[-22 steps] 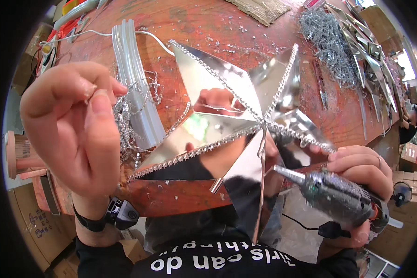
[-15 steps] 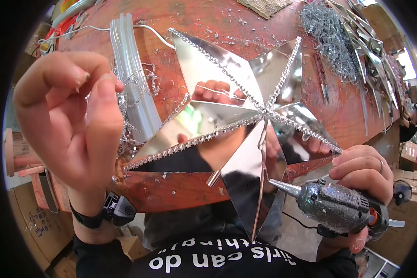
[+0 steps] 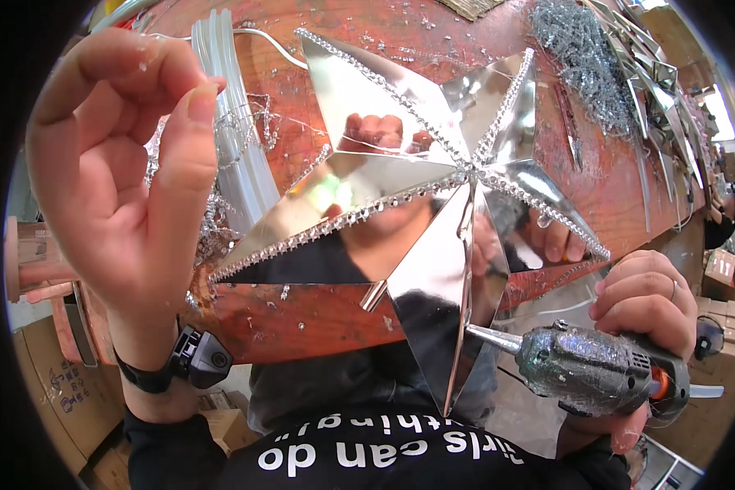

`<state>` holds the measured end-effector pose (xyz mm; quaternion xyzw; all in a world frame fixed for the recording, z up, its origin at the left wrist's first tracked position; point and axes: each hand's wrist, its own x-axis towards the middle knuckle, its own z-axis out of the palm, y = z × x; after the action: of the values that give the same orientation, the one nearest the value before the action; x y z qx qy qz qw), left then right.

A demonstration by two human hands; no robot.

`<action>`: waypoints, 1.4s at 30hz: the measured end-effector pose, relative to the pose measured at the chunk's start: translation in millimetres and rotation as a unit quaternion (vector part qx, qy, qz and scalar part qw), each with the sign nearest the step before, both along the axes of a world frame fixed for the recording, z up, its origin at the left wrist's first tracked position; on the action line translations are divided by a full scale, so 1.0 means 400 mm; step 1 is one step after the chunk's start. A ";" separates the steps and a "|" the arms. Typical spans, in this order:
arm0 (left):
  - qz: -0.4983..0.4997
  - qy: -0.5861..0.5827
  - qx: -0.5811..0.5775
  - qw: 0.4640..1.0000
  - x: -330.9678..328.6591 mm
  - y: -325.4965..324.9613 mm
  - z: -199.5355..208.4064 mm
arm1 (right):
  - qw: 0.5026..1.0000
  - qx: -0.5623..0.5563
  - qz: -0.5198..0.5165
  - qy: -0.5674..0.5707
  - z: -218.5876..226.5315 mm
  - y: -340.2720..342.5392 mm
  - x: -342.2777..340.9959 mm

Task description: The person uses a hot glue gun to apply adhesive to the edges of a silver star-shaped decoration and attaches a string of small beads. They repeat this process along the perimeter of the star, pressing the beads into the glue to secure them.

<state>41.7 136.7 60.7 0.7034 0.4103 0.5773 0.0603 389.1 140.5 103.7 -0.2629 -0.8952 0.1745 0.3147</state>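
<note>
A shiny silver five-pointed star (image 3: 433,237) stands out over the near edge of the table, its ridges meeting at a raised centre. Chains of rhinestones (image 3: 359,214) line several of its ridges; the ridge toward me bears no stones, only a glossy streak. My right hand (image 3: 647,302) grips a black, glue-smeared hot glue gun (image 3: 588,367), its metal nozzle at that bare ridge. Raised at the left, my left hand (image 3: 126,171) is closed in a pinch, thumb against forefinger. Whitish residue shows on a finger; what it pinches, if anything, is too small to make out.
Clear glue sticks (image 3: 237,155) lie beside the star, with loose rhinestone chain (image 3: 212,220) next to them. A silvery tangled heap (image 3: 580,65) and folded metallic pieces (image 3: 649,90) occupy the far right. A white cord (image 3: 269,39) crosses the reddish wooden table (image 3: 302,327).
My left hand has risen, still pinched. The glue gun has moved slightly left, its nozzle now at the star's bare ridge. The star sits a little higher in view.
</note>
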 end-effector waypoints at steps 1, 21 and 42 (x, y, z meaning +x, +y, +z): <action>0.000 0.000 0.002 1.000 -0.001 0.001 -0.002 | 1.000 -0.003 -0.011 -0.009 0.008 -0.006 -0.009; 0.016 0.023 -0.039 0.999 -0.016 -0.010 -0.002 | 0.991 -0.008 0.056 -0.118 0.057 -0.032 0.020; 0.060 0.077 -0.027 0.995 -0.040 -0.019 0.007 | 0.987 0.004 0.062 -0.150 0.050 -0.082 0.015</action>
<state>25.9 129.0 63.6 0.7176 0.4708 0.5130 0.0129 395.3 107.5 123.7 -0.2284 -0.9476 0.1486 0.1669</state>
